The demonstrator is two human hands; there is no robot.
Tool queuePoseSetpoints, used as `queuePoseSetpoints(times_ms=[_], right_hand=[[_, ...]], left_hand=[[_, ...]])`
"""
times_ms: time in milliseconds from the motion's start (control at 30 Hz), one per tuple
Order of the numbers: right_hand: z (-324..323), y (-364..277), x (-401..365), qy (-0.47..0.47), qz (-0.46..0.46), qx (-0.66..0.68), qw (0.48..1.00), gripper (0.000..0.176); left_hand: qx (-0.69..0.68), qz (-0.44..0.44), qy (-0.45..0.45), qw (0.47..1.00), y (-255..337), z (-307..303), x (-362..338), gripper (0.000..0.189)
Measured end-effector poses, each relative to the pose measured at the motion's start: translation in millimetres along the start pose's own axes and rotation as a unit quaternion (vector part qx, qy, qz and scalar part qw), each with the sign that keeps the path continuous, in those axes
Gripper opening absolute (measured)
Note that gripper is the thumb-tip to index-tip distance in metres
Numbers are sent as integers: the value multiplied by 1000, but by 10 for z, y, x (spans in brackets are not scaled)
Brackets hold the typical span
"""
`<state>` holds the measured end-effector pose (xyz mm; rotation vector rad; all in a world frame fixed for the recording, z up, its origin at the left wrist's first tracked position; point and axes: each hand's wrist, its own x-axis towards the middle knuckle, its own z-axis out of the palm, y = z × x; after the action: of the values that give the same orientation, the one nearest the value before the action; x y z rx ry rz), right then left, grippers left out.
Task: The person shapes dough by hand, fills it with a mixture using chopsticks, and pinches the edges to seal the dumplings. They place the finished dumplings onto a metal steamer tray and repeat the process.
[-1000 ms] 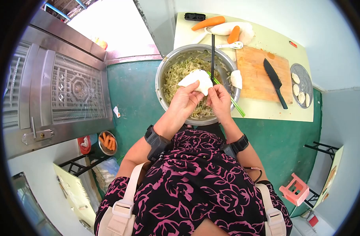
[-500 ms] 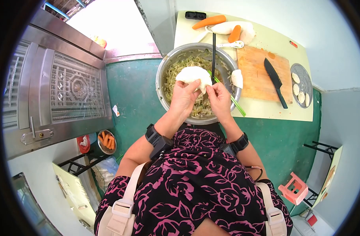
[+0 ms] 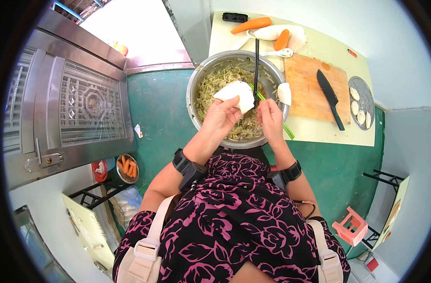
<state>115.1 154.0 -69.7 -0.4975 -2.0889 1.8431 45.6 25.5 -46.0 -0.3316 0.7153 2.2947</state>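
My left hand [image 3: 219,119] is closed on a folded white dough wrapper [image 3: 237,95], gripping its lower edge between thumb and fingers. It holds the dough over a large metal bowl [image 3: 191,96] of shredded greenish filling [image 3: 214,85]. To the right, my right hand [image 3: 271,121] is apart from the dough, its fingers pressed together; whether something is in them is hidden. Just beside those fingers, a black stick [image 3: 256,66] stands in the bowl. A green stick [image 3: 288,131] passes under my right hand across the rim. Another white dough piece [image 3: 284,94] rests on the bowl's right rim.
On the table are a cutting board [image 3: 305,89] with a black knife [image 3: 327,92], a round tray [image 3: 364,92] with several dumplings [image 3: 354,108], carrots [image 3: 251,25], a white radish [image 3: 272,32] and a spoon [image 3: 285,53]. A metal door [image 3: 90,106] stands left, a pink stool [image 3: 351,226] lower right.
My right hand has let go of the dough's edge and moved right and slightly down. The dough, still in my left hand, has tilted down on its right side.
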Motion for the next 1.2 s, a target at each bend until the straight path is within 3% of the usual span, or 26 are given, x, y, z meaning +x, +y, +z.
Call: queuePoseSetpoints(times_ms=[233, 433, 933, 1033, 1133, 1200], right_hand=[[74, 9, -10, 6, -74, -59, 995, 29], [90, 40, 29, 6, -19, -45, 999, 31], [164, -67, -1, 83, -88, -202, 972, 30], [97, -195, -29, 80, -155, -250, 952, 27], [12, -270, -20, 125, -150, -259, 946, 23], [-40, -148, 49, 81, -78, -135, 984, 20]], left_hand=[[33, -9, 24, 999, -43, 24, -15, 31], [55, -16, 9, 998, -47, 37, -65, 34], [31, 8, -6, 999, -95, -31, -53, 29], [32, -4, -12, 999, -62, -43, -47, 31], [29, -12, -7, 999, -24, -40, -29, 32], [32, -16, -12, 999, 18, 2, -51, 32]])
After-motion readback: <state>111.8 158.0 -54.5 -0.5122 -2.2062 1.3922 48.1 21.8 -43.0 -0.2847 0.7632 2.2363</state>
